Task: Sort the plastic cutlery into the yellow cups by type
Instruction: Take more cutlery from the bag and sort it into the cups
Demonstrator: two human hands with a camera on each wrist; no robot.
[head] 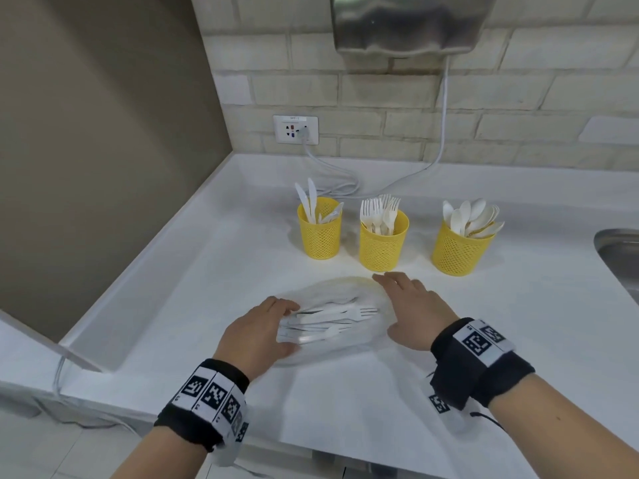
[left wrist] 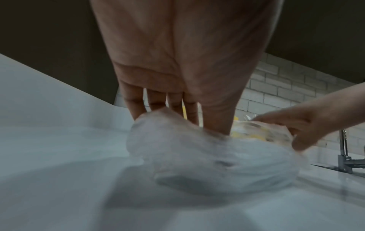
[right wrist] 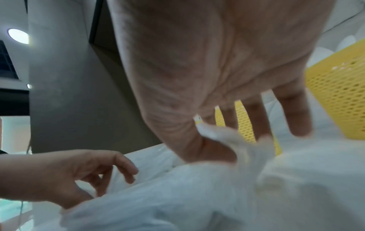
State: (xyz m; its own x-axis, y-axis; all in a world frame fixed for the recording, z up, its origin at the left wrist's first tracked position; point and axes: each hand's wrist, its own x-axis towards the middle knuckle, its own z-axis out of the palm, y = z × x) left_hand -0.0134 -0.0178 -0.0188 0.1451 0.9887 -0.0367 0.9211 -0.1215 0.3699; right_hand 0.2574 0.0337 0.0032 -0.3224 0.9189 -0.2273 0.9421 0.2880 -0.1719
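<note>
Both hands at the bag of cutlery on the worktop [head: 449, 340].

Left hand [head: 257, 335] curls its grip round the clear bag [head: 349, 337]; right hand [head: 413, 311] lies flat-fingered against its far side. Three yellow cups [head: 383, 244] stand just beyond.

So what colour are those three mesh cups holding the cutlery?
Yellow; the cups show best in the head view.

White bench [head: 415, 392] under a pale brick wall [head: 397, 95].
Beyond our hands we see a socket [head: 295, 129], a steel dryer [head: 408, 24] and a sink [head: 619, 257].
</note>
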